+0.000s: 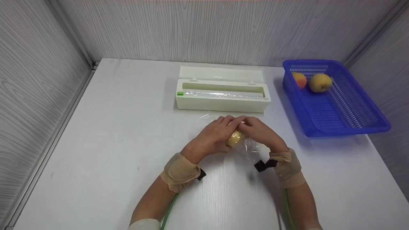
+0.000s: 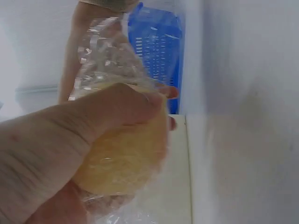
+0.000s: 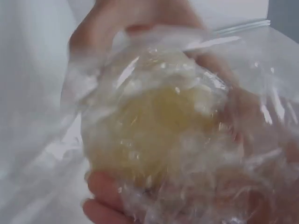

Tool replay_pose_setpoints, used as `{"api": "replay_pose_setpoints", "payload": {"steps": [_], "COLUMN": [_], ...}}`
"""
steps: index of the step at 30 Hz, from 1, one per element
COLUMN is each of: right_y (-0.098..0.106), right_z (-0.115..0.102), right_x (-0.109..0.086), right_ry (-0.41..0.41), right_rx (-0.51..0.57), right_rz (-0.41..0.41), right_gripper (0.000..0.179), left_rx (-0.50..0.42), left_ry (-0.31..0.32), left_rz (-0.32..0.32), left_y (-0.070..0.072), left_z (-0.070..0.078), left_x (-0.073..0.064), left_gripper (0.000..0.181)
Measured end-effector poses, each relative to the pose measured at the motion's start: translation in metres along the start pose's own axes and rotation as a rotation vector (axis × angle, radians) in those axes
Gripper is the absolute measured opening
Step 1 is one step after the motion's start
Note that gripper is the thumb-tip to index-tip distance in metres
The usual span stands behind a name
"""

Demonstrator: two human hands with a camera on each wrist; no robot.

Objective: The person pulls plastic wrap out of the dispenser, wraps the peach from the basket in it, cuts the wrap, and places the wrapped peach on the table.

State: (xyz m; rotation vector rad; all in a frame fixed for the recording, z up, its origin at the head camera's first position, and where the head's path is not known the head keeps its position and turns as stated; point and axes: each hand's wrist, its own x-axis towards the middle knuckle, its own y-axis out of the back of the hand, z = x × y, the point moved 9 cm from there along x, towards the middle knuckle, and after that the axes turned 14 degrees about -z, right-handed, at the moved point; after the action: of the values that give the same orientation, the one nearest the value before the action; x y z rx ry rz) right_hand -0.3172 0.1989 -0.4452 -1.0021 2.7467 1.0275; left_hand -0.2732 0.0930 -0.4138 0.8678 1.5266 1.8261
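A round yellow fruit (image 1: 235, 139) sits between both hands, covered in crinkled clear plastic wrap (image 3: 261, 116). My left hand (image 1: 212, 135) grips it from the left, its thumb (image 2: 121, 105) laid across the wrapped surface in the left wrist view. From the right, my right hand (image 1: 263, 134) holds the fruit, with fingertips (image 3: 105, 186) showing below it through and beside the film. Loose film hangs toward the right wrist, and another thin piece spreads just beyond the left fingers. Much of the fruit is hidden by the hands in the head view.
Behind the hands stands a white plastic-wrap dispenser box (image 1: 220, 103), lid raised, with a roll inside and a green slider (image 1: 180, 93) on its edge. To the right, a blue basket (image 1: 308, 123) contains a yellow fruit (image 1: 320, 83) and a red-yellow fruit (image 1: 299, 80). Walls enclose the white table (image 1: 111, 127).
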Motion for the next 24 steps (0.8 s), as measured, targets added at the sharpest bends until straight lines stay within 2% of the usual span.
{"api": "replay_pose_setpoints", "payload": {"steps": [5, 10, 13, 18, 24], "right_y": [0.002, 0.003, 0.004, 0.006, -0.008], "right_z": [-0.013, -0.027, -0.034, -0.047, -0.057], "right_x": [-0.007, -0.016, -0.021, -0.029, -0.028], "right_ry": [0.014, -0.016, -0.036, 0.016, 0.103], "right_rx": [0.038, 0.014, -0.007, 0.052, 0.188], "right_rz": [0.01, 0.017, 0.055, 0.12, 0.023], "right_gripper": [0.054, 0.066, 0.064, 0.049, 0.049], "left_rx": [0.016, -0.014, -0.039, -0.069, -0.069], "left_ry": [0.021, 0.068, 0.105, 0.12, 0.11], "left_rz": [0.07, 0.156, 0.205, 0.274, 0.367], "left_y": [0.01, 0.029, 0.041, 0.053, 0.065], "left_z": [-0.005, -0.018, -0.028, -0.036, -0.034], "left_x": [-0.002, -0.01, -0.017, -0.026, -0.032], "left_gripper": [0.097, 0.091, 0.084, 0.077, 0.073]}}
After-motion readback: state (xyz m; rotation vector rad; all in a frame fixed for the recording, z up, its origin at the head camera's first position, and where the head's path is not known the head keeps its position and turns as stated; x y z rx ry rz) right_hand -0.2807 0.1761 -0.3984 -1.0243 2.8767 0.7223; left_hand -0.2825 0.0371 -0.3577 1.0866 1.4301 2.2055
